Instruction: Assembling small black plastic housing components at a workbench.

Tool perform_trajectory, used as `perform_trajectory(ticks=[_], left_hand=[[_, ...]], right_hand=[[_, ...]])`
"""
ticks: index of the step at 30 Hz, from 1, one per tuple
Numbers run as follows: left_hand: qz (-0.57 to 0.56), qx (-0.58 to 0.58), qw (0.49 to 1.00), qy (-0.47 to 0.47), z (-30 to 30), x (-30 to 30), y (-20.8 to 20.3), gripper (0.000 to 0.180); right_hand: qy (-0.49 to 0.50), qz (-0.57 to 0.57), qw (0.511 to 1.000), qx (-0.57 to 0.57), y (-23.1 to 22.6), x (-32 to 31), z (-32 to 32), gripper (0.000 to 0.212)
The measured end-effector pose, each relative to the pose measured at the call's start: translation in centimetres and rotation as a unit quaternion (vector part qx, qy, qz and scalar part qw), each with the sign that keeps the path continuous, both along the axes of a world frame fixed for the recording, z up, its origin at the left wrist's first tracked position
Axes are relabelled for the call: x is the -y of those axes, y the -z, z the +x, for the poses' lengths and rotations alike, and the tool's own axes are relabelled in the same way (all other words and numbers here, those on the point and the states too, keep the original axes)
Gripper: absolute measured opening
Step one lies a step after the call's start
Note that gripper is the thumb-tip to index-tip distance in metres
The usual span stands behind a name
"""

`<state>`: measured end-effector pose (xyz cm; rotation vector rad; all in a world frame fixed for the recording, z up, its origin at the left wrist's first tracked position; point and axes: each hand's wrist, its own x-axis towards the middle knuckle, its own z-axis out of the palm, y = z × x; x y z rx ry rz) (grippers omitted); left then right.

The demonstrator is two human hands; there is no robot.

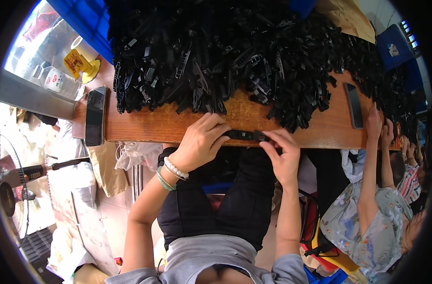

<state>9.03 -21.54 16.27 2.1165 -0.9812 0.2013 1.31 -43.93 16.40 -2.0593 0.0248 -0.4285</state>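
A small black plastic strip-like part [242, 135] spans the gap between my hands at the table's near edge. My left hand [204, 139], with beaded bracelets at the wrist, pinches its left end. On its right end, the thumb and fingers of my right hand [284, 154] close around a darker, blockier piece. Whether that end is a separate part, I cannot tell. Beyond my hands, a big heap of black plastic parts [202, 61] covers most of the wooden table [149, 125].
A phone [96, 116] lies at the table's left, another phone [353, 105] at the right. A yellow holder [81, 65] and a plastic bottle [59, 81] stand far left. Co-workers' hands [374, 123] work at the right. A fan [10, 189] is at the left.
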Motion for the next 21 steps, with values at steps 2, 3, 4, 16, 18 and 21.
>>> perform_trajectory(ticks=[2,3,4,16,18,21], left_hand=[[-0.025,-0.008,1.000,0.015,0.2,0.2,0.3,0.022],[-0.024,-0.009,1.000,0.013,0.3,0.2,0.3,0.022],[-0.025,-0.011,0.999,0.019,0.3,0.2,0.3,0.023],[-0.049,0.000,0.997,0.055,0.5,0.6,0.7,0.024],[-0.045,-0.001,0.998,0.049,0.6,0.3,0.6,0.023],[-0.053,-0.017,0.993,0.100,1.1,0.2,0.0,0.022]], right_hand=[[-0.051,0.008,0.998,-0.019,-0.2,-0.5,0.3,0.024],[-0.042,0.012,0.999,-0.026,-0.6,-0.7,0.5,0.025],[-0.044,0.013,0.999,-0.027,-0.4,-0.5,0.7,0.025],[-0.112,-0.065,0.991,0.030,-0.2,-1.4,1.9,0.029],[-0.092,-0.049,0.994,0.011,-0.1,-1.7,1.5,0.027],[-0.104,0.027,0.994,-0.031,-0.5,-2.2,0.0,0.024]])
